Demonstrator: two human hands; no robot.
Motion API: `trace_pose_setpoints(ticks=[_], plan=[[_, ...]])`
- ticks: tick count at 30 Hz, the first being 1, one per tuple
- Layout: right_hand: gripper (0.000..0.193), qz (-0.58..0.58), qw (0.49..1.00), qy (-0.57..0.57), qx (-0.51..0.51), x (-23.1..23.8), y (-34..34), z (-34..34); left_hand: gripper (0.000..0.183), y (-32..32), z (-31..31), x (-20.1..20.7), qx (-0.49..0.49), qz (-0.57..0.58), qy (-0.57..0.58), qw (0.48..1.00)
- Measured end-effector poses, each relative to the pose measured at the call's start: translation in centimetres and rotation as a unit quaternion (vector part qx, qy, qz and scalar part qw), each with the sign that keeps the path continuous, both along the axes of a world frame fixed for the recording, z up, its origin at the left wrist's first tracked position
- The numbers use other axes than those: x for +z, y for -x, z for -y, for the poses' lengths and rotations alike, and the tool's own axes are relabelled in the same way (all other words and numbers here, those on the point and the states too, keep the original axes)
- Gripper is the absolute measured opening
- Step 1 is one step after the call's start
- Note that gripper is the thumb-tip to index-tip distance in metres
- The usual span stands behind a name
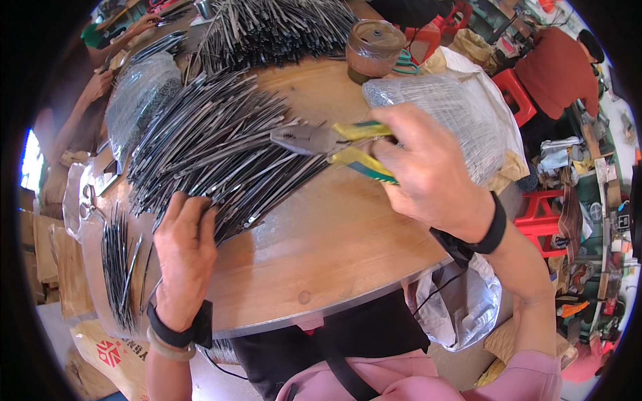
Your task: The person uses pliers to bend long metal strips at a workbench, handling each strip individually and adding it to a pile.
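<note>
My right hand [431, 170] is closed round the yellow and green handles of a pair of pliers [307, 139]. The handles are spread, and the metal jaws point left over a wide pile of thin black strips [221, 127]. At the near edge of that pile is my left hand [184, 257], its fingers curled in and touching the strips. Whether a strip is between those fingers is hidden. To its left lies a smaller bunch of black strips [118, 274] on the wooden table [321, 247].
Farther off lies another big heap of strips [274, 30]. A brown round container [374, 50] stands beside green-handled scissors [405, 63]. Plastic-wrapped bundles [144, 100] [435, 113] flank the pile. Scissors [90, 200] lie at left. Other people work at far left and right, near red stools [538, 217].
</note>
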State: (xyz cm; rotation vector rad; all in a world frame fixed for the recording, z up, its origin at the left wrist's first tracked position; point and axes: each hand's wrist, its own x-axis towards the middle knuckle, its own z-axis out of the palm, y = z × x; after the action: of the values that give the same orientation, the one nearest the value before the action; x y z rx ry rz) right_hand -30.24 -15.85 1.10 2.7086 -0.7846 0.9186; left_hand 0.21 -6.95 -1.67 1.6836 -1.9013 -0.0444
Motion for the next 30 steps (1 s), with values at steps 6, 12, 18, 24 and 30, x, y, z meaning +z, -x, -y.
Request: trace_pose_setpoints(ticks=[6, 12, 18, 24, 30], plan=[[0.024, 0.032, 0.996, -0.010, -0.085, 4.2, 2.3, -2.6, 0.006, -0.6, -4.1, 1.9, 0.097, -0.482, -0.088, 0.866], [0.025, -0.017, 0.989, 0.006, -0.148, 5.2, 3.6, -5.0, 0.008, 1.4, -9.9, 0.5, 0.116, -0.700, -0.172, 0.683], [0.022, -0.096, 0.979, 0.052, -0.172, 5.7, 5.5, -6.4, 0.007, 2.9, -14.8, 0.3, 0.120, -0.815, -0.263, 0.503], [0.023, -0.087, 0.980, 0.072, -0.165, 6.1, 6.0, -7.2, 0.016, 4.2, -16.7, -0.4, 0.132, -0.809, -0.264, 0.508], [0.018, 0.006, 0.972, 0.055, -0.229, 7.3, 4.7, -10.5, 0.041, 4.3, -17.0, -0.4, 0.108, -0.854, -0.285, 0.423]])
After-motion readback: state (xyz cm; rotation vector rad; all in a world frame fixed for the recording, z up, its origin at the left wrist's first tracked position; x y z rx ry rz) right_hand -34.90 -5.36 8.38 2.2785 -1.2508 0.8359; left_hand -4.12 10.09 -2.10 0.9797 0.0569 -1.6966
